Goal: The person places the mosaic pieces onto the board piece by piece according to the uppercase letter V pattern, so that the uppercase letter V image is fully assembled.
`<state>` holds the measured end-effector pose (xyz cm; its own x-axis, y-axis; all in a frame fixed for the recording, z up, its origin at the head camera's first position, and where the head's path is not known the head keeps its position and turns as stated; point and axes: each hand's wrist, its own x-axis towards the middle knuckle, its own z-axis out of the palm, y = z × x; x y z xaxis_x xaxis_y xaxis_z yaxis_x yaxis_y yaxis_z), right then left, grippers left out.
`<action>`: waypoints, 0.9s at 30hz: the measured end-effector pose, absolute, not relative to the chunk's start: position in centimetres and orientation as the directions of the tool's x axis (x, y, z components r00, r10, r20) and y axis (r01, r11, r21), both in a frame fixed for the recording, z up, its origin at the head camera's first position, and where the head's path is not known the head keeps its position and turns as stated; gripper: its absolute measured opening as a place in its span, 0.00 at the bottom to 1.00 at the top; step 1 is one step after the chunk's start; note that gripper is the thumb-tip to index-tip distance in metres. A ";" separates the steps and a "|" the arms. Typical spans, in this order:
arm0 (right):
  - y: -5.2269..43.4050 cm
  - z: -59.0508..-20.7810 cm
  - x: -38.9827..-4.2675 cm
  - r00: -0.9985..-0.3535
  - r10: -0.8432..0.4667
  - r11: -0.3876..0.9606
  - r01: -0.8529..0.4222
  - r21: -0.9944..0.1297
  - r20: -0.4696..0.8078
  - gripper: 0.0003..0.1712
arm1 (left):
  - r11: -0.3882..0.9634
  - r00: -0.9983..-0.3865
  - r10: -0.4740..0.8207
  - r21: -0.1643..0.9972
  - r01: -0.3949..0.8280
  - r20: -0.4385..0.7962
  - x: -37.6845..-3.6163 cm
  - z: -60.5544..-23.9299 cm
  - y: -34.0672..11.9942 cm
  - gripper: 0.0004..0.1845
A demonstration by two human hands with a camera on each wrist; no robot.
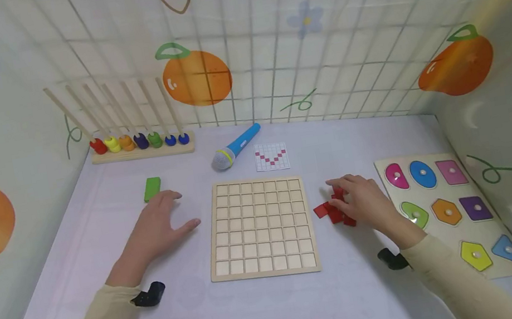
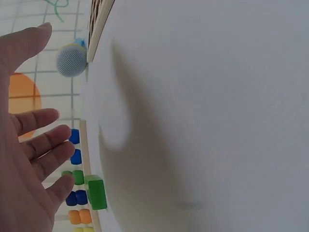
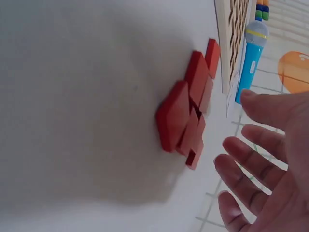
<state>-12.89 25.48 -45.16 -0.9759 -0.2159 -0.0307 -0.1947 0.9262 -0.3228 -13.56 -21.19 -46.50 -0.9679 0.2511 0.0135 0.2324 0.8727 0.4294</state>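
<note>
My right hand (image 1: pixel 362 201) hovers over a small pile of red tiles (image 1: pixel 335 216), its fingers loosely bent and holding nothing. In the right wrist view the red tiles (image 3: pixel 175 116) lie heaped on the cloth, apart from the fingertips. My left hand (image 1: pixel 153 230) is held above the table, thumb spread from the fingers, with nothing in it. Just beyond it lies a green block (image 1: pixel 152 188), also seen past the fingers in the left wrist view. Between both hands sits a wooden grid board (image 1: pixel 262 226) with square recesses.
Behind the board lie a blue toy microphone (image 1: pixel 238 146) and a small pattern card (image 1: pixel 271 157) with red squares. A wooden peg rack (image 1: pixel 143 152) with coloured beads stands at the back left. A shape puzzle board (image 1: pixel 438 230) lies at the right.
</note>
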 end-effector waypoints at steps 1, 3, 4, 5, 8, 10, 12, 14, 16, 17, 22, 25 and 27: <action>25.4 -45.3 -12.8 -0.974 -0.223 0.923 -0.201 -0.329 -0.030 0.33 | 0.872 -0.967 0.254 0.431 0.233 0.008 -13.5 -46.6 -21.1 0.42; 25.2 -45.5 -12.6 -0.971 -0.238 0.916 -0.215 -0.338 -0.026 0.32 | 0.866 -0.964 0.266 0.439 0.239 0.000 -13.3 -46.8 -20.9 0.42; 25.1 -45.5 -12.5 -0.970 -0.243 0.912 -0.220 -0.346 -0.025 0.31 | 0.862 -0.962 0.272 0.446 0.242 -0.003 -13.3 -46.9 -20.8 0.42; 25.0 -45.6 -12.5 -0.969 -0.247 0.908 -0.223 -0.355 -0.023 0.31 | 0.859 -0.960 0.279 0.449 0.246 -0.008 -13.3 -47.0 -20.7 0.42; 24.7 -45.8 -12.3 -0.963 -0.269 0.894 -0.243 -0.376 -0.017 0.30 | 0.849 -0.952 0.305 0.460 0.261 -0.022 -13.2 -47.3 -20.5 0.42; 24.5 -46.0 -12.2 -0.959 -0.285 0.888 -0.258 -0.381 -0.013 0.29 | 0.842 -0.946 0.323 0.465 0.272 -0.033 -13.1 -47.5 -20.4 0.42; 24.4 -46.2 -12.2 -0.954 -0.299 0.881 -0.271 -0.387 -0.012 0.27 | 0.835 -0.938 0.345 0.469 0.288 -0.038 -13.0 -47.7 -20.3 0.42; 24.2 -46.4 -12.1 -0.950 -0.311 0.875 -0.281 -0.395 -0.012 0.26 | 0.826 -0.931 0.362 0.477 0.300 -0.042 -13.0 -47.8 -20.1 0.42; 24.1 -46.6 -12.1 -0.947 -0.321 0.867 -0.290 -0.405 -0.011 0.24 | 0.819 -0.925 0.376 0.483 0.310 -0.045 -12.9 -48.0 -19.9 0.41; 24.1 -46.6 -12.1 -0.945 -0.327 0.863 -0.294 -0.412 -0.011 0.23 | 0.816 -0.923 0.383 0.485 0.314 -0.047 -12.9 -48.1 -19.9 0.41; 24.0 -46.9 -11.9 -0.932 -0.361 0.844 -0.331 -0.423 0.009 0.21 | 0.806 -0.911 0.406 0.498 0.319 -0.074 -12.8 -48.4 -19.4 0.43; 24.0 -47.0 -12.0 -0.924 -0.382 0.837 -0.354 -0.417 0.019 0.20 | 0.804 -0.903 0.419 0.500 0.322 -0.092 -12.8 -48.4 -19.2 0.45; 23.9 -47.1 -12.0 -0.920 -0.391 0.836 -0.363 -0.412 0.018 0.19 | 0.802 -0.898 0.429 0.498 0.329 -0.099 -12.8 -48.3 -19.1 0.46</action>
